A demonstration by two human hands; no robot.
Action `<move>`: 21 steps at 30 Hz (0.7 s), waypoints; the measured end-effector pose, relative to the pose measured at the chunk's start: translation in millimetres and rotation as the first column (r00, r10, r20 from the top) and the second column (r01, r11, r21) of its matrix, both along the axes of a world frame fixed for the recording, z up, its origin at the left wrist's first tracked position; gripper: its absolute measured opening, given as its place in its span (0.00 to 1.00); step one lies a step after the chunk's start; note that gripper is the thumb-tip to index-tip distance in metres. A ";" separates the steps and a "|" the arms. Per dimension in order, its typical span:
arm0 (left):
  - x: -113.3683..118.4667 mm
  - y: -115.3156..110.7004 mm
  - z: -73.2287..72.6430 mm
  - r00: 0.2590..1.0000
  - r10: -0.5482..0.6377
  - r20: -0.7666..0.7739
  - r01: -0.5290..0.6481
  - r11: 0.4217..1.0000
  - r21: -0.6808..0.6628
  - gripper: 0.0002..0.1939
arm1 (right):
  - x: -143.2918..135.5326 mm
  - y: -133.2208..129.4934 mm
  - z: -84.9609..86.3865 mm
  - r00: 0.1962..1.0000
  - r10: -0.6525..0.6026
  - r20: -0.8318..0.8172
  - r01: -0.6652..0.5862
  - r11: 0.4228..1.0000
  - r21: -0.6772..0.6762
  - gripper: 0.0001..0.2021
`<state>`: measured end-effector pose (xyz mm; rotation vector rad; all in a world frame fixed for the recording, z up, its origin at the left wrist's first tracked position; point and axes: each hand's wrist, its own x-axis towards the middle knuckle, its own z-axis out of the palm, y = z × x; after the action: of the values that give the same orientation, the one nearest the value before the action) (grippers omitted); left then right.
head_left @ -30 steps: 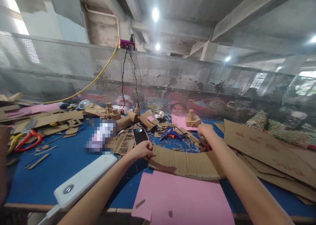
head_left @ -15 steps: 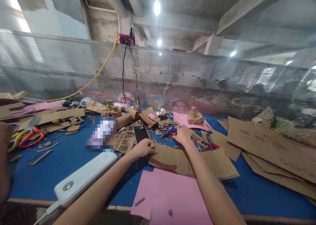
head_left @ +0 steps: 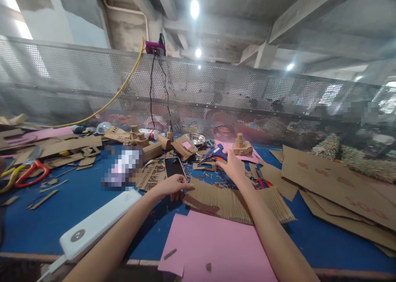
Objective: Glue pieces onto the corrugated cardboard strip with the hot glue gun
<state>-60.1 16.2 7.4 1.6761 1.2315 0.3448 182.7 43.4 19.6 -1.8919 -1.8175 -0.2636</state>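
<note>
My left hand (head_left: 172, 186) is closed at the left end of a ridged strip of corrugated cardboard (head_left: 225, 201), its fingertips pinching that edge. Beyond the strip, my right hand (head_left: 234, 166) has its fingers around the handle of a blue hot glue gun (head_left: 217, 151), whose nozzle points left. A thin brown curved cardboard piece (head_left: 202, 204) lies on the strip. Just behind my left hand is a smartphone (head_left: 175, 167), partly covered by it. Pink sheets (head_left: 216, 245) lie beneath my forearms at the near edge.
A white power bank (head_left: 100, 224) with a cable lies at left. Farther left are red-and-yellow-handled scissors (head_left: 27, 174) among cardboard scraps. Red-handled scissors (head_left: 262, 183) lie beyond the strip. Flat cardboard sheets (head_left: 337, 183) cover the right side. A perforated metal screen (head_left: 192, 88) borders the back.
My right hand has taken hold of the glue gun and lifted it slightly, turning it. My left hand stays at the strip's edge. The view has shifted slightly.
</note>
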 end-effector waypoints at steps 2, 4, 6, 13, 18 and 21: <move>-1.3 -0.1 1.7 0.998 -0.056 -0.018 0.055 0.998 -0.015 0.23 | -0.1 -3.5 -2.2 0.999 0.007 -0.048 -0.004 0.998 0.061 0.24; -1.5 0.2 1.7 0.996 -0.087 -0.013 0.087 0.996 -0.011 0.24 | -1.2 -7.1 -4.3 0.998 0.012 -0.065 -0.003 0.991 0.136 0.24; -0.9 0.6 0.9 0.996 -0.088 0.006 0.088 0.996 0.014 0.24 | -2.3 -10.9 -6.1 0.998 0.027 -0.050 -0.017 0.980 0.199 0.24; 2.2 2.1 -1.9 0.995 0.014 0.102 -0.022 0.997 0.079 0.22 | -1.1 -27.5 -8.3 0.997 0.081 -0.006 -0.077 0.972 0.222 0.21; 5.7 -1.6 2.2 0.983 0.041 0.178 -0.067 0.988 0.139 0.21 | -2.1 -38.4 -8.8 0.992 0.118 -0.031 -0.111 0.978 0.177 0.20; 6.5 -4.4 6.3 0.973 0.066 0.221 -0.094 0.988 0.120 0.19 | -1.8 -40.0 -10.1 0.989 0.142 -0.036 -0.134 0.978 0.162 0.20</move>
<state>-53.6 11.8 13.7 1.6516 1.1352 0.6531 180.8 3.3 9.5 -1.6421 -1.8294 -0.3028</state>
